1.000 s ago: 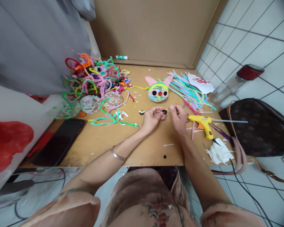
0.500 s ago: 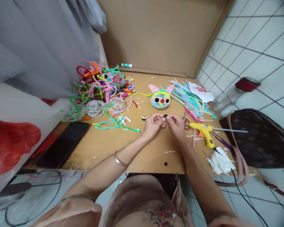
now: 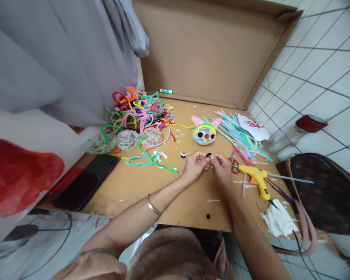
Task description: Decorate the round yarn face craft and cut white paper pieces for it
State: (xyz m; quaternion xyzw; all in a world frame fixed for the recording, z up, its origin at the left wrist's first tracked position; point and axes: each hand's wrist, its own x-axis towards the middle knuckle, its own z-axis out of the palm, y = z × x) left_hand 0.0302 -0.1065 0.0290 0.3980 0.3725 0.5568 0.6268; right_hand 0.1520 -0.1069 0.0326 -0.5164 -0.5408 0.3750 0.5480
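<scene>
**Hands.** The left hand (image 3: 195,166) and the right hand (image 3: 221,168) meet above the middle of the table (image 3: 151,190), roughly midway between its front and back edges. The left fingers are narrow, pinched on a small black round piece (image 3: 208,155). The right fingers are also drawn narrow, and their tips touch the same piece. Whether they grip it cannot be determined.

**Change from the earlier frames.** One second ago the hands were slightly apart, with the piece at the left fingertips only. Half a second ago the gap was almost closed. Now the fingertips of both hands touch at the piece. The forearms keep the same angle. The view has tilted, so all items sit lower in the frame, but their positions relative to one another are unchanged.

**Surrounding items.**
- A round craft face (image 3: 204,133) with pink ears lies just behind the hands.
- A second small black-and-white piece (image 3: 183,155) lies just left of the left hand.
- A yellow glue gun (image 3: 255,175) lies near the right hand, toward the right edge.
- Coloured strips (image 3: 239,134) fan out behind the gun.
- A pile of pipe cleaners (image 3: 137,111) fills the back-left corner.
- A dark phone (image 3: 86,181) lies at the left edge.
- A black bead (image 3: 208,216) sits at the front edge.
</scene>
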